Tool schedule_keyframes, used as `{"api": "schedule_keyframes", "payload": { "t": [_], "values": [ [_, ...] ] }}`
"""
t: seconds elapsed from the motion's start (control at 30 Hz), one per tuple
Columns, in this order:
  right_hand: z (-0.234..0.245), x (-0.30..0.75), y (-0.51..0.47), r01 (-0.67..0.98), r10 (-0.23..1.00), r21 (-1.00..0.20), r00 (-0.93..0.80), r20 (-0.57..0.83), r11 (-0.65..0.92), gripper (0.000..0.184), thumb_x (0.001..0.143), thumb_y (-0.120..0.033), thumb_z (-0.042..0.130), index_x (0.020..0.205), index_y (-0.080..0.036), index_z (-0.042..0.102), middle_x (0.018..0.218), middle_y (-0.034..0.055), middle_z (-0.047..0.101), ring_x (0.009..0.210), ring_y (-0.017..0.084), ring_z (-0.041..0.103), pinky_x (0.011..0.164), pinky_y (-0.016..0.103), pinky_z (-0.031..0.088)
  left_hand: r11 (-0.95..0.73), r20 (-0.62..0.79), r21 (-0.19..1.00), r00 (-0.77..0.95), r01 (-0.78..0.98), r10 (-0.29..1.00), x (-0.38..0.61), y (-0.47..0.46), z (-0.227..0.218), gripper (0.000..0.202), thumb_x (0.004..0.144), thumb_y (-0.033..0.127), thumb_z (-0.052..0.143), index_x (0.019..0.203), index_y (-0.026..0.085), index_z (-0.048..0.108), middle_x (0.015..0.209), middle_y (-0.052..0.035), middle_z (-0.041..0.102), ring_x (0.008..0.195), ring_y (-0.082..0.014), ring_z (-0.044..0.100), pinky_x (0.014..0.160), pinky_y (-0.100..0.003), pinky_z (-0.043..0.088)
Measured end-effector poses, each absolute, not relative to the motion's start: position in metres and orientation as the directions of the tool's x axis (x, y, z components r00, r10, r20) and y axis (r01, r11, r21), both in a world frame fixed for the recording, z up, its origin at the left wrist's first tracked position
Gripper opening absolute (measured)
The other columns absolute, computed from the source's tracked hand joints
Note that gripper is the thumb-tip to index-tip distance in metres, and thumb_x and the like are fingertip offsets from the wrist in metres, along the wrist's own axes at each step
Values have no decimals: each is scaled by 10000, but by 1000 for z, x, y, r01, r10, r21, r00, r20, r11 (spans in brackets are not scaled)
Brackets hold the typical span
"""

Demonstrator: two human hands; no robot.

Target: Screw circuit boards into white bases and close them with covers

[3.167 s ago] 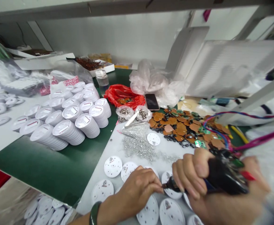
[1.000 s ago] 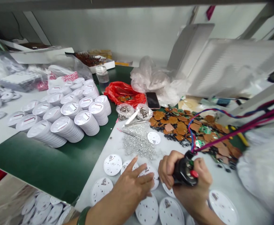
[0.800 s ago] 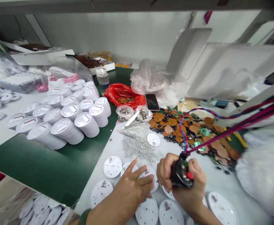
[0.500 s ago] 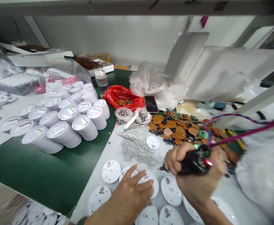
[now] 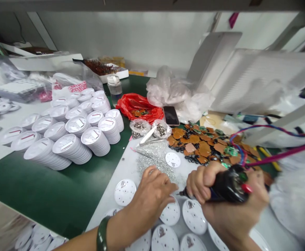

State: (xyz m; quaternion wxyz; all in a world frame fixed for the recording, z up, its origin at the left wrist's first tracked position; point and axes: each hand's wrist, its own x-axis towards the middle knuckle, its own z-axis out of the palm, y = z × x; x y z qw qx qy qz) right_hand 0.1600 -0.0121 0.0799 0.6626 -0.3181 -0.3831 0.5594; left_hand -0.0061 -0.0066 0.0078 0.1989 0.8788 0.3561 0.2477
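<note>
My right hand is wrapped round a black electric screwdriver, its bit pointing left. My left hand, with a dark green bangle at the wrist, has its fingers bent and drawn in close to the bit's tip. Anything small between the fingertips is hidden. Just behind that hand lies a heap of small silvery screws. Under and around both hands lie several white round discs with holes, such as one disc left of my left hand and another below the screwdriver. Some carry a small metal piece.
Stacks of white round covers stand on the green mat at left. Behind the screws are small bags of metal parts, a red bag and a phone. Brown boards lie at right, below the screwdriver's cables.
My left hand has lifted from the discs and moved up and right to the screwdriver's tip, its spread fingers now bent inward. The screwdriver has shifted slightly right in the view.
</note>
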Motion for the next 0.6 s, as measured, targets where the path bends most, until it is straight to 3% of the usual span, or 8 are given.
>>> {"api": "schedule_keyframes", "payload": {
  "t": [0.07, 0.17, 0.37, 0.6],
  "values": [
    [83, 160, -14, -499, 984, -848, 84, 158, 179, 633, 882, -724, 436, 602, -204, 664, 428, 6, 467, 382, 148, 463, 417, 294, 394, -698, 291, 502, 660, 511, 693, 0, 0, 2, 59, 922, 265, 741, 965, 248, 704, 852, 19, 620, 891, -201, 558, 1046, -447, 357],
    [85, 161, -18, -514, 984, -839, 91, 153, 178, 631, 883, -721, 430, 602, -209, 667, 431, 7, 470, 387, 153, 478, 425, 304, 397, -687, 302, 543, 651, 482, 696, 4, 3, -5, 121, 908, 228, 756, 820, 215, 675, 794, 35, 625, 842, -181, 575, 1039, -424, 346],
    [89, 162, -25, -534, 984, -827, 125, 128, 175, 603, 860, -725, 442, 601, -219, 645, 420, 2, 456, 381, 153, 463, 409, 308, 360, -490, 239, 783, 542, 384, 806, -1, -5, -5, 171, 870, 188, 792, 781, 206, 647, 797, 55, 692, 798, -155, 634, 999, -415, 366],
    [89, 160, -29, -549, 986, -819, 95, 140, 170, 596, 845, -733, 455, 606, -220, 643, 434, -6, 459, 383, 144, 459, 418, 310, 361, -345, 142, 845, 452, 408, 881, 2, -15, -2, 247, 762, 168, 885, 727, 192, 641, 752, 44, 703, 816, -180, 635, 922, -421, 429]
  ]
}}
